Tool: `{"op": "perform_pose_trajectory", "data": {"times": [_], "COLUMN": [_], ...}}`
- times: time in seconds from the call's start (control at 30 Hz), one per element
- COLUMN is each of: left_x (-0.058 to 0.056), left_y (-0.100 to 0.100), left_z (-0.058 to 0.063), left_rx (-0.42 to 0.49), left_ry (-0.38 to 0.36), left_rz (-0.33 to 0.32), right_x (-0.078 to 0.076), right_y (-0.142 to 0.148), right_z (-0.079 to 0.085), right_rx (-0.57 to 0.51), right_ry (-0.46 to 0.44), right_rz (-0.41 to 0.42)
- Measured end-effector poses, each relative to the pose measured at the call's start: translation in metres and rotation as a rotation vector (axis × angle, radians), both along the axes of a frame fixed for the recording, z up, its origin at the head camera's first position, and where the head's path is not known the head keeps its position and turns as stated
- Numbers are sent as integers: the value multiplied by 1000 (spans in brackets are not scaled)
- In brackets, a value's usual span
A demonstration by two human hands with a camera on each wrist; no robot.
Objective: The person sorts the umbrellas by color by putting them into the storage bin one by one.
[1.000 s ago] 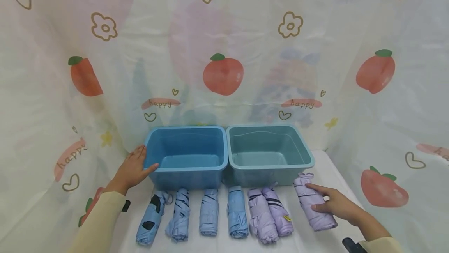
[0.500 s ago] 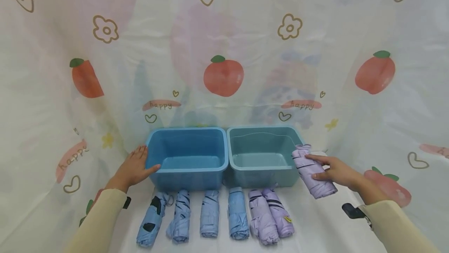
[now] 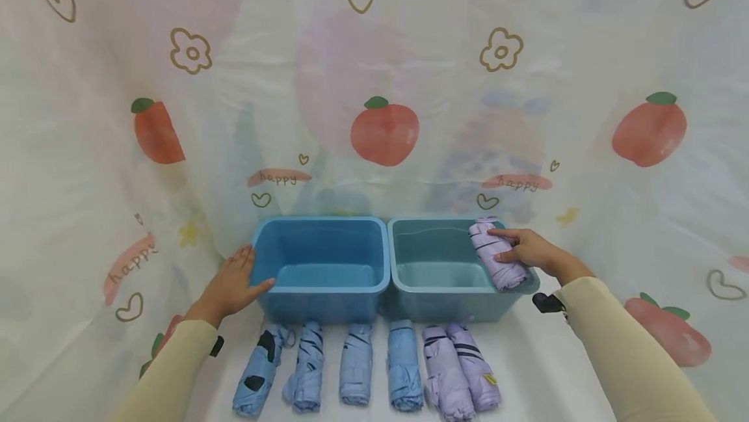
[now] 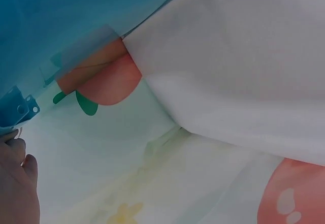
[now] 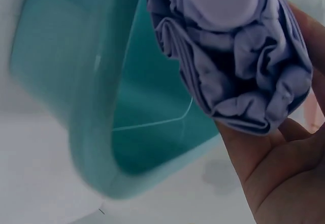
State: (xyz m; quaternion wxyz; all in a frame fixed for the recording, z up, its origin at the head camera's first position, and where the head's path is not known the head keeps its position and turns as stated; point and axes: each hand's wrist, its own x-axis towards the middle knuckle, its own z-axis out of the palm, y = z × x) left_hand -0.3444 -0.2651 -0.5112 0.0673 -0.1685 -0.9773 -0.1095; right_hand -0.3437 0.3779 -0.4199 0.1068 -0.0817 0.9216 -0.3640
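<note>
My right hand [image 3: 529, 248] grips a folded lilac umbrella [image 3: 496, 259] with thin dark stripes. It is tilted over the right side of the pale teal bin [image 3: 450, 290]. The right wrist view shows the umbrella's round end [image 5: 223, 0] and bunched fabric close up, beside the bin's rim. At the blue bin [image 3: 322, 290], my left hand [image 3: 231, 282] rests on the left edge, fingers extended and thumb on the front rim. Only part of that hand [image 4: 18, 183] shows in the left wrist view, touching the bin near its rim.
Before the bins lie several folded umbrellas in a row: a blue one with black patches [image 3: 255, 370], further blue ones such as the plain blue one [image 3: 404, 367], and two lilac ones side by side, including the yellow-tagged one [image 3: 476, 370]. A patterned curtain [image 3: 445, 116] surrounds the white table.
My right hand has lifted the lilac umbrella off the table and carried it up and left, over the teal bin. My left hand stays at the blue bin. The head view has shifted slightly.
</note>
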Motion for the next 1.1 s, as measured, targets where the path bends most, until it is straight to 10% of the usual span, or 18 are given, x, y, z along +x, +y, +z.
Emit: {"op": "perform_pose_trajectory", "data": {"times": [0.47, 1.1], "left_x": [-1, -2], "left_y": [-7, -2], "left_z": [-10, -10], "left_rx": [21, 41], "left_ry": [11, 21], "left_rz": [11, 16], "right_x": [-57, -78], "right_y": [-34, -59], "right_z": [-62, -68], "right_rx": [-7, 61], "right_ry": [-99, -280], "right_rz": [29, 55]}}
